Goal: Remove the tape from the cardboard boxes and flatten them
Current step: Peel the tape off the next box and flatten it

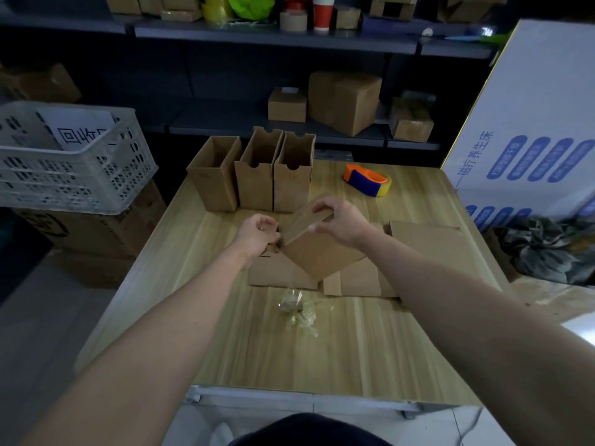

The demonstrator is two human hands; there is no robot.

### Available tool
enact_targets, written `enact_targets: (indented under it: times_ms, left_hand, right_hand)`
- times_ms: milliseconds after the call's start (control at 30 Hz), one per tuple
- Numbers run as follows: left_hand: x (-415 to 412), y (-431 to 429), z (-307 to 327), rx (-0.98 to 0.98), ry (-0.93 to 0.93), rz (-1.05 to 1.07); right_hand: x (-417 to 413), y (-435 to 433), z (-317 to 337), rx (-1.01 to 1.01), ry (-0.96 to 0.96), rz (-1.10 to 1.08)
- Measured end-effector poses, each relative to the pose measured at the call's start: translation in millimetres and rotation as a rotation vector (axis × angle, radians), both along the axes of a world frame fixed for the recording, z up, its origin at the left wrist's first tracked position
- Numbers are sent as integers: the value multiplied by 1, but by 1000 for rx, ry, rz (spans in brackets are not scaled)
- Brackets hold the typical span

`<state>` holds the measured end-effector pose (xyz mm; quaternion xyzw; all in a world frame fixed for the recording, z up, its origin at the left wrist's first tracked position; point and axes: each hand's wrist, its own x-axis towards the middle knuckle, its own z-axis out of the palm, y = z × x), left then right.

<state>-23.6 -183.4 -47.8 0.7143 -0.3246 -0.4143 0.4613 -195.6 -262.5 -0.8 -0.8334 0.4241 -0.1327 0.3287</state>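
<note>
A small brown cardboard box (pixel 317 252) is held tilted above the wooden table (pixel 354 349). My right hand (pixel 341 222) grips its upper end, fingers over the top edge and thumb at the side. My left hand (pixel 259 235) is curled at the box's left corner; what its fingers pinch there is too small to tell. Flattened boxes (pixel 354 280) lie under and to the right of the held box. A crumpled wad of clear tape (pixel 299 312) lies on the table in front of them. Three open upright boxes (pixel 257 175) stand in a row at the table's far side.
An orange and blue tape dispenser (pixel 367 179) lies at the far right of the table. A white plastic crate (pixel 74 159) sits on cartons to the left. A large white printed carton (pixel 531 130) stands at the right. Dark shelves (pixel 273 37) with more boxes run behind.
</note>
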Motion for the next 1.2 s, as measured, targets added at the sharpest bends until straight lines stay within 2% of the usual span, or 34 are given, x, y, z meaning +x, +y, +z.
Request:
enact_targets:
  times_ms: [67,133,200,300,533,667,767,833,900,933,1033,1100,1200]
  left_hand:
    - [1,-1,2,122,-3,-121]
    - [5,0,2,282,-114,-276]
    - [8,2,0,337,-220,-330]
    - [11,2,-1,270,-226,-266]
    - [-2,-7,12,13,29,-173]
    - [-7,-5,10,19,-32,-257]
    - [-16,-7,17,-39,6,-303]
    - [-19,-10,21,-121,83,-256]
    - [-18,-12,25,-196,185,-135]
    - [-13,-13,24,-210,170,-68]
    - [5,-14,17,-113,-175,-59]
    - [6,-15,5,11,-417,-196]
    - [-10,-9,-20,111,-662,-402]
  right_hand:
    - [3,-1,-1,-37,10,1]
    - [4,-3,-3,-92,102,19]
    - [2,-5,-6,-144,187,33]
    - [-2,-6,-11,-225,301,34]
    - [1,-3,-9,-264,407,30]
    - [-1,-8,-6,-256,433,-42]
    - [-5,-14,-4,-225,404,-76]
    - [-8,-20,1,-215,375,-103]
    - [-16,-27,7,-234,433,-157]
    - [-23,-31,8,-250,479,-191]
    - [-36,-37,7,-298,488,-258]
    - [-34,-36,9,-331,435,-267]
    - [-23,-30,14,-388,395,-267]
